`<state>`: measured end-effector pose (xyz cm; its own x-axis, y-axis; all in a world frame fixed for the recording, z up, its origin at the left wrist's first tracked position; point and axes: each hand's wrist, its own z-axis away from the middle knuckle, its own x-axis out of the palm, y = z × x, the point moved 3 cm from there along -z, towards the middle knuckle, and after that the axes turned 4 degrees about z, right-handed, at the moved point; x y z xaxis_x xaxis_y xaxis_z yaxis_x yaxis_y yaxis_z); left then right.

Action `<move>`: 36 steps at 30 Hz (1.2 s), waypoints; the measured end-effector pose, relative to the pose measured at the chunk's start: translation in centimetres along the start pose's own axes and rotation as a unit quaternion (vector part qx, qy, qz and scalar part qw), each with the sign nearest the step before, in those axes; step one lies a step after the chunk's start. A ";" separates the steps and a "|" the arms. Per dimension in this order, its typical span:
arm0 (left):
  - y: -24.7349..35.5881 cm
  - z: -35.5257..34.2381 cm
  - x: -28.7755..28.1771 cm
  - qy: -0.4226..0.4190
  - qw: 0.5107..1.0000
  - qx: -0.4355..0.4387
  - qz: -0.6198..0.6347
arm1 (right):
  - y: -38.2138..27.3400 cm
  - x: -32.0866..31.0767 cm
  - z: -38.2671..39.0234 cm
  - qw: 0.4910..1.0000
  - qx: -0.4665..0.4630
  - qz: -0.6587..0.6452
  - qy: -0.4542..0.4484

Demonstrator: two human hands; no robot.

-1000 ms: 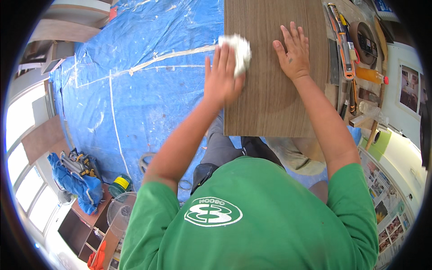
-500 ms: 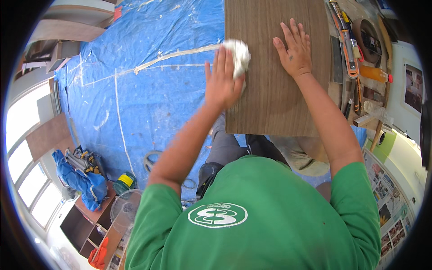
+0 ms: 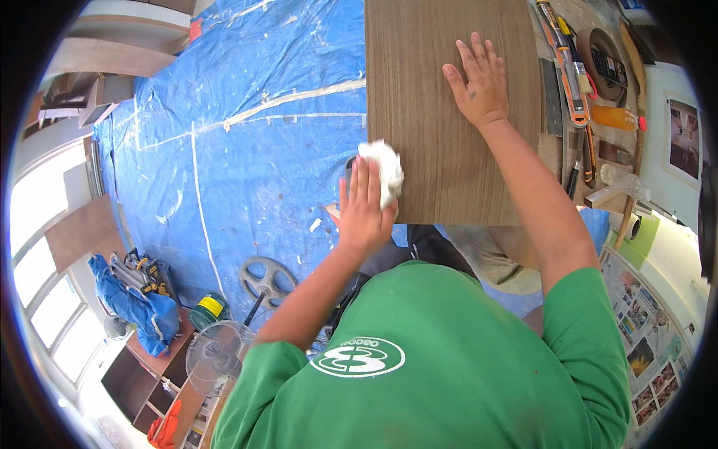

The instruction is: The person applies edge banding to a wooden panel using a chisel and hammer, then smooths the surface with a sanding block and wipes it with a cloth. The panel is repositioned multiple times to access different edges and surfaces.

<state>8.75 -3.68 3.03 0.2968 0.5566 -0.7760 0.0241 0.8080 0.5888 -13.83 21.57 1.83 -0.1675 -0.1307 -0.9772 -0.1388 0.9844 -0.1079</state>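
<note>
A brown wood-grain board lies flat in front of me. My left hand holds a crumpled white cloth against the board's left edge, close to its near corner. The fingers point away from me, and part of the cloth is hidden under them. Further up the board, toward its right side, my right hand rests palm down. Its fingers are stretched out, the thumb apart, and nothing is in it.
Right of the board lie an orange utility knife, a roll of brown tape and an orange bottle. Blue sheeting covers the floor at left. A fan stands at lower left near a wheel-shaped base.
My left hand has slid the cloth toward me along the board's left edge. My right hand stays on the board in nearly the same spot. The view has shifted slightly.
</note>
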 end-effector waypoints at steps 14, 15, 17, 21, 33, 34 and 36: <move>0.7 -17.3 -4.1 0.086 0.995 -0.030 -0.031 | -0.4 -0.5 -0.4 1.000 -0.002 -0.013 -0.019; 0.7 -17.4 -4.0 0.094 0.994 -0.027 -0.042 | -0.6 -0.5 -0.4 1.000 -0.003 -0.015 -0.024; 1.2 -15.0 -2.9 0.071 0.997 -0.012 -0.028 | 0.2 -0.8 0.0 0.999 0.004 -0.008 -0.032; 0.7 -4.3 -0.6 0.029 1.000 0.000 -0.008 | -0.2 -1.3 -0.2 0.999 0.008 -0.015 -0.048; 0.4 -28.2 -6.2 0.106 0.993 0.031 -0.035 | -0.5 -1.3 -0.4 0.997 -0.016 -0.026 -0.067; 0.5 -31.2 -6.8 0.110 0.993 0.033 -0.029 | -0.4 -1.5 -0.6 0.997 -0.009 -0.021 -0.071; 0.0 -36.0 -7.4 0.117 0.992 0.032 -0.021 | -0.7 -1.8 -0.5 0.996 -0.002 -0.022 -0.087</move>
<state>-27.83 -0.79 0.60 0.0642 0.5587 -0.8269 0.0937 0.8216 0.5623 -13.93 21.10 3.75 0.0108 -0.1505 -0.9886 -0.1453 0.9779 -0.1505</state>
